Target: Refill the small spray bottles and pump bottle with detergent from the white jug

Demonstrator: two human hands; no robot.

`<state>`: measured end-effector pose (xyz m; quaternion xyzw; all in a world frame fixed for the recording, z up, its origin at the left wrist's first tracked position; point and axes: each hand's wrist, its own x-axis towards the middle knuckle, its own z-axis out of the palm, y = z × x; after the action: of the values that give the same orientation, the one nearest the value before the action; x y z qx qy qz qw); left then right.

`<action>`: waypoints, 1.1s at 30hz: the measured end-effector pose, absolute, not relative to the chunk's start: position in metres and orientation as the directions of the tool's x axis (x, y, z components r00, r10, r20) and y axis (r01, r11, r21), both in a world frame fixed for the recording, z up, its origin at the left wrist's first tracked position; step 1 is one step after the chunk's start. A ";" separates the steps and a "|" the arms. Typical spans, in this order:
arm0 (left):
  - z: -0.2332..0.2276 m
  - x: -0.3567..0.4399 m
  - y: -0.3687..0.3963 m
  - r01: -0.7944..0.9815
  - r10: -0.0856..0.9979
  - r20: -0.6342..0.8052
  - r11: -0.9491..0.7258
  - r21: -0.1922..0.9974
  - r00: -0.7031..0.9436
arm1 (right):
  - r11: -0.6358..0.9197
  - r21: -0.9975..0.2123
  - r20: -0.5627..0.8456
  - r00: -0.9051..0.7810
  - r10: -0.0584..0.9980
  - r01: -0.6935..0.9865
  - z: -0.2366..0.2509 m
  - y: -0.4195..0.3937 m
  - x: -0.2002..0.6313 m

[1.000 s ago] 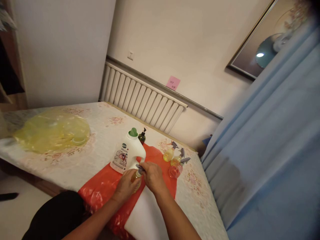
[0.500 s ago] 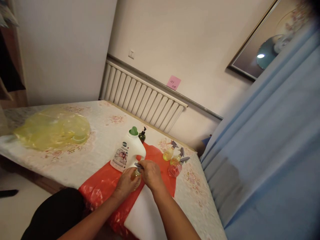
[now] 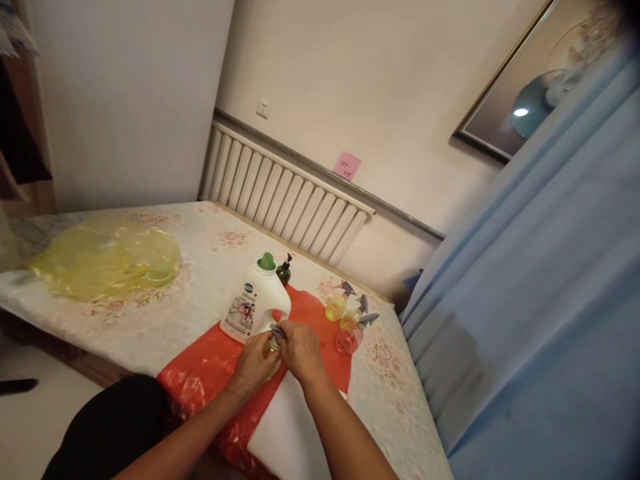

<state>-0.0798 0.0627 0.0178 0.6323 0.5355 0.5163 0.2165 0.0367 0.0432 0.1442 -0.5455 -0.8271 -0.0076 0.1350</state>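
Red plastic (image 3: 193, 373) on floral cloth (image 3: 200, 257) near a white radiator (image 3: 285, 188), hands (image 3: 254, 365) tight around a spray bottle (image 3: 274, 343)

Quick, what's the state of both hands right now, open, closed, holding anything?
Left hand: closed around a small spray bottle.
Right hand: closed on that bottle's gray trigger head.
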 end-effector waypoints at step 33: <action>0.013 -0.088 0.069 0.365 0.886 0.462 -0.445 0.818 0.045 | 0.623 -0.549 0.211 -0.629 0.748 0.557 0.145 0.076 0.066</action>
<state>-0.0880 0.0685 0.0134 0.6772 0.4619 0.5137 0.2532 0.0662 0.0764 0.1452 -0.3730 -0.8748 0.2220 0.2153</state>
